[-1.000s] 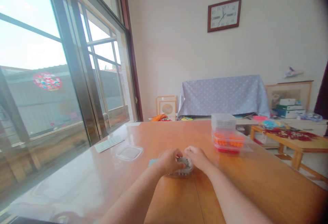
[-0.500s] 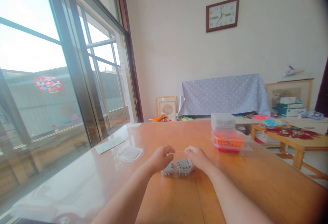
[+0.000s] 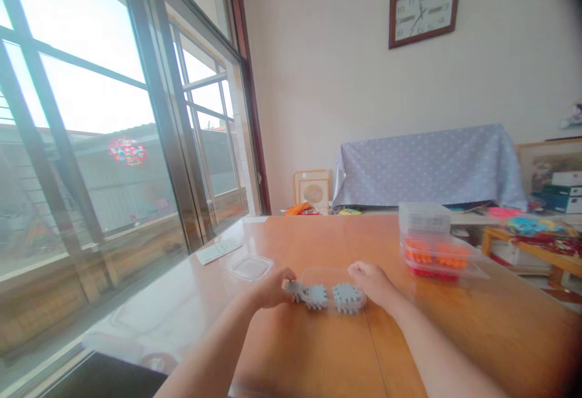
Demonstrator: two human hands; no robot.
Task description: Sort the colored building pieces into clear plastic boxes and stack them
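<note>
A shallow clear plastic container [image 3: 325, 273] is on the table in front of me, with light grey, notch-edged pieces [image 3: 346, 296] in it. At its left end, my left hand [image 3: 271, 289] is closed on another grey notched piece [image 3: 295, 290], thumb and fingers pinching it beside the rim. My right hand [image 3: 370, 281] is closed at the back right corner, its fingertips on the container's rim. Left of the container a clear lid [image 3: 252, 268] lies flat.
On the right stand stacked clear containers with orange and red pieces [image 3: 436, 253]. A printed sheet [image 3: 219, 251] lies near the table's [image 3: 318, 361] left edge, beside the glass windows. Behind is a long item under a blue-grey patterned cloth [image 3: 422, 167].
My view has turned a little left. A grey piece now shows in my left hand, at the container's left end. The right hand stays by the right rim.
</note>
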